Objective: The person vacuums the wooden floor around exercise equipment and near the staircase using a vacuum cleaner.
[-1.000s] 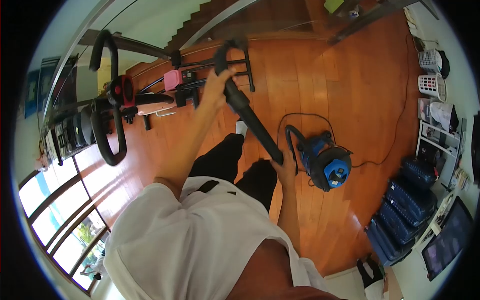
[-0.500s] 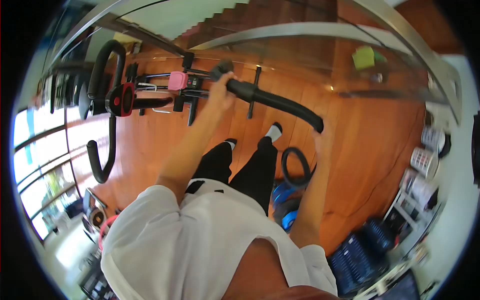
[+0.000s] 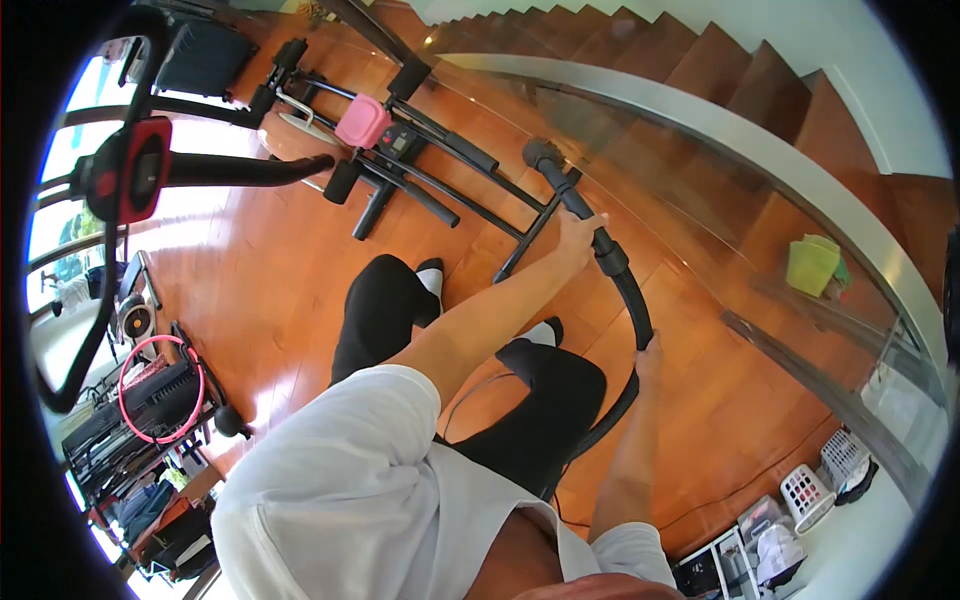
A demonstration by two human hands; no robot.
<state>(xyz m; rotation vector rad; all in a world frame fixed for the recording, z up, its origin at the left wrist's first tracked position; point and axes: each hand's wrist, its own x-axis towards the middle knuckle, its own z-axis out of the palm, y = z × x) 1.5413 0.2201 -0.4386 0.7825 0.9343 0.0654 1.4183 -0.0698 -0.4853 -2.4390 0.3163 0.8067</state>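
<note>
Currently, left hand [image 3: 580,240]: is gripping the vacuum wand [image 3: 570,195].
Right hand [image 3: 649,358]: is gripping the black hose [image 3: 631,300].
Brush end [image 3: 543,153]: is showing near the pink-padded exercise machine [image 3: 397,142].

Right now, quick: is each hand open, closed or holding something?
Left hand: closed around the black tube, near its brush-like end.
Right hand: closed on the black hose, farther along.

The person's left hand [image 3: 580,238] grips a black tube [image 3: 567,192] just behind its brush [image 3: 543,155], while the right hand [image 3: 649,360] holds the curved hose [image 3: 632,300] farther along. Near the brush stands an exercise machine [image 3: 399,142] (pink pad [image 3: 363,121], wooden floor [image 3: 290,270] beneath), and stairs [image 3: 640,50] rise beyond a metal rail [image 3: 700,118].
</note>
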